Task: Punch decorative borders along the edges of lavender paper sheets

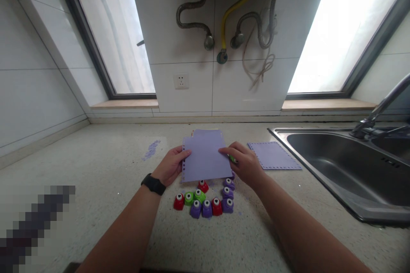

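A lilac sheet of paper (pixel 205 155) is held just above the counter between both hands. My left hand (pixel 171 165) pinches its left edge, where a row of small punched holes shows. My right hand (pixel 245 162) grips the right edge, and something small and green peeks out under its fingers. Below the sheet lies a cluster of several small craft punches (pixel 206 202) in red, green and purple. A black band sits on my left wrist.
A second lilac sheet with a punched border (pixel 273 155) lies to the right, next to the steel sink (pixel 336 175) with its tap (pixel 381 108). Purple paper scraps (pixel 151 149) lie to the left. Tiled wall, socket and pipes stand behind.
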Demonstrator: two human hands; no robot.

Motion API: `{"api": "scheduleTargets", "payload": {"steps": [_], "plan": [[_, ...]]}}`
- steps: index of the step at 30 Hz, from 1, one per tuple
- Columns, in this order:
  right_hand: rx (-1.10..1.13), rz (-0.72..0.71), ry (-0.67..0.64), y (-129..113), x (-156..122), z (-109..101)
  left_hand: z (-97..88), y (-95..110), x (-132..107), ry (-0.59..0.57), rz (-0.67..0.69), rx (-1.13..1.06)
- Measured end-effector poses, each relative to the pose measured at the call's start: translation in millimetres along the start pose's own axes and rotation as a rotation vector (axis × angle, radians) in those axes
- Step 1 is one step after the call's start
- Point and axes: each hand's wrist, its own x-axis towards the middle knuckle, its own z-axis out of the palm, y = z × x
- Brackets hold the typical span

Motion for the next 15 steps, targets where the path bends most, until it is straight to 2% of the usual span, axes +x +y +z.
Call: {"api": "scheduleTargets", "payload": {"steps": [10,13,15], "plan": [[0.202,0.236,0.04,-3.5,5.7,1.8,-3.5,-1.6,0.1,0.022,0.062,0.052],[0.315,0.417,0.072,-3.0,7.6,4.9,-5.6,-2.7,1.3,0.039,0.072,0.056],[0.525,0.613,0.089,-2.3,8.5,8.3,-6.9,-3.1,2.2,0.05,0.081,0.052]]}}
